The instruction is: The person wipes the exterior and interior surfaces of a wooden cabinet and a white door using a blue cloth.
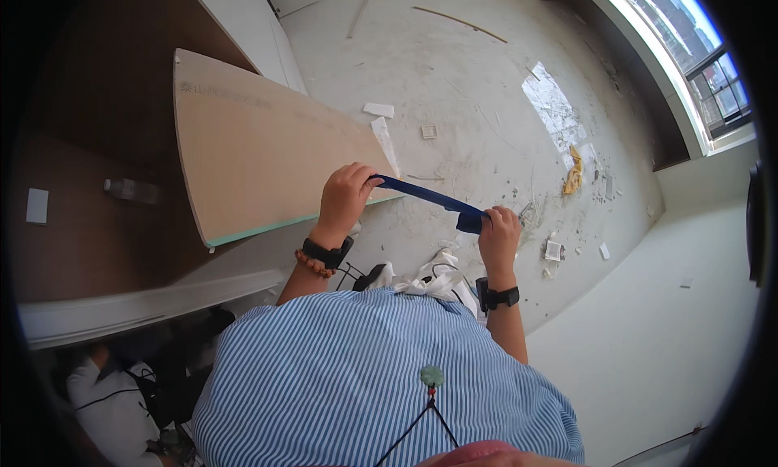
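Note:
A dark blue strip, perhaps cloth or webbing, stretches between my two hands in front of my body. My left hand pinches its left end between thumb and fingers. At the other end, my right hand grips the strip, and a folded or rolled piece of the same blue hangs just beside those fingers. Beyond and below my left hand leans a large tan plasterboard sheet with a green tape edge and printed writing. The strip passes in front of the floor, past the sheet's near right corner.
A plastic bottle and a white card lie in the brown cabinet at left. Board scraps, a yellow cloth and debris litter the dusty floor. A window is at upper right. Another person is at lower left.

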`<control>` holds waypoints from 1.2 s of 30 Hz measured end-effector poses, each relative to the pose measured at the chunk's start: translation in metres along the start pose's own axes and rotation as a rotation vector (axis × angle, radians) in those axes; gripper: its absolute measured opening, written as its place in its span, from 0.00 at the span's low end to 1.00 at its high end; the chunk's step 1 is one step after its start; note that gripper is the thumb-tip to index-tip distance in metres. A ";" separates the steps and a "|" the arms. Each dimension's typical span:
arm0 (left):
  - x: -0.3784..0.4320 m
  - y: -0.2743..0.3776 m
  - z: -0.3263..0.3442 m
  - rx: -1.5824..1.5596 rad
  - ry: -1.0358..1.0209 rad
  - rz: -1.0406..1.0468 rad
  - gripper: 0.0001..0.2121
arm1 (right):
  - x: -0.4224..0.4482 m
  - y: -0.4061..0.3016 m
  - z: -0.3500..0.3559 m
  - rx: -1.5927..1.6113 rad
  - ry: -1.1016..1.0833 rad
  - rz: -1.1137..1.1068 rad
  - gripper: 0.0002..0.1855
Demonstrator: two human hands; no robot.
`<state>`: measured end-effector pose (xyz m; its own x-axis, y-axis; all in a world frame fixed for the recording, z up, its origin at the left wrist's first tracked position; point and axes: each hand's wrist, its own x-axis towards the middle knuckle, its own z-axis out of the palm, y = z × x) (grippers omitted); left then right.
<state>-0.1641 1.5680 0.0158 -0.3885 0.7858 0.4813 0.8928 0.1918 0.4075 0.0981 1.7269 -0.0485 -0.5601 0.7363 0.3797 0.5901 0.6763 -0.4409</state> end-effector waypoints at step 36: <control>0.442 -0.240 0.122 0.073 0.414 -0.574 0.05 | 0.666 0.013 0.241 0.513 -0.523 -0.200 0.12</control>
<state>-0.5226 1.9408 0.0357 -0.8437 0.2640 0.4675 0.5288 0.5590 0.6387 -0.4074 2.2204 0.0026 -0.9061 0.4077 0.1132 0.1759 0.6062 -0.7756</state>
